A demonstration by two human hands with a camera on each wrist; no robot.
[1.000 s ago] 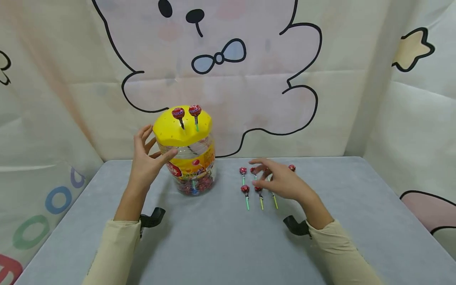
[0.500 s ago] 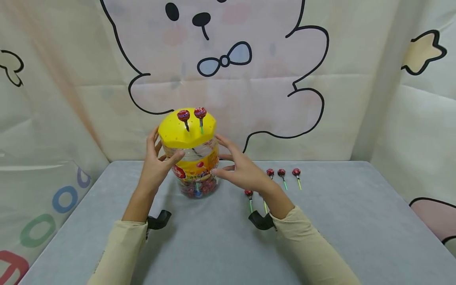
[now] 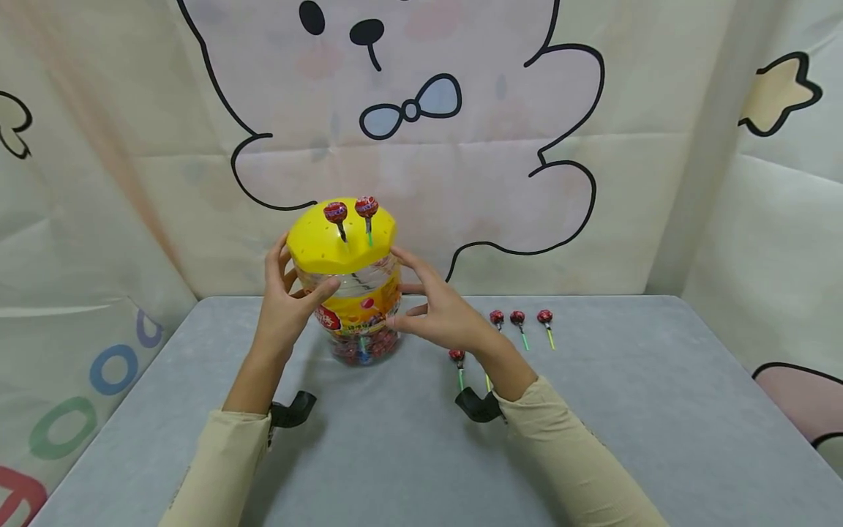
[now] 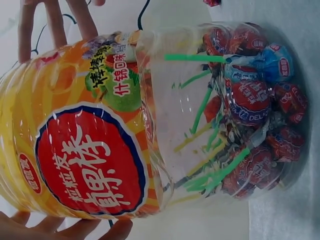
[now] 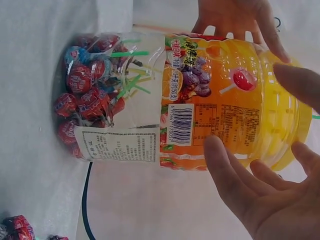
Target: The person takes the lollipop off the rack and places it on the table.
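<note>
A clear plastic candy jar (image 3: 364,311) with a yellow lid (image 3: 329,252) and an orange label stands on the table, wrapped lollipops heaped in its bottom. Two red lollipops (image 3: 335,213) (image 3: 366,207) stick upright out of the lid. My left hand (image 3: 285,311) holds the jar's left side, thumb across the front. Opposite it, my right hand (image 3: 444,311) has its fingers bent round the right side, below the lid. In the right wrist view a fingertip (image 5: 215,150) is at the label (image 5: 185,100). The far-side fingers are partly hidden in the head view.
Three lollipops (image 3: 516,319) lie in a back row right of the jar. A nearer lollipop (image 3: 457,357) lies in front, with another stick beside it partly covered by the right wrist. A patterned curtain (image 3: 421,183) hangs behind the grey table (image 3: 395,461).
My right hand has moved left from above the loose lollipops to the jar's right side. The left hand stays on the jar, which looks about the same over the last half second.
</note>
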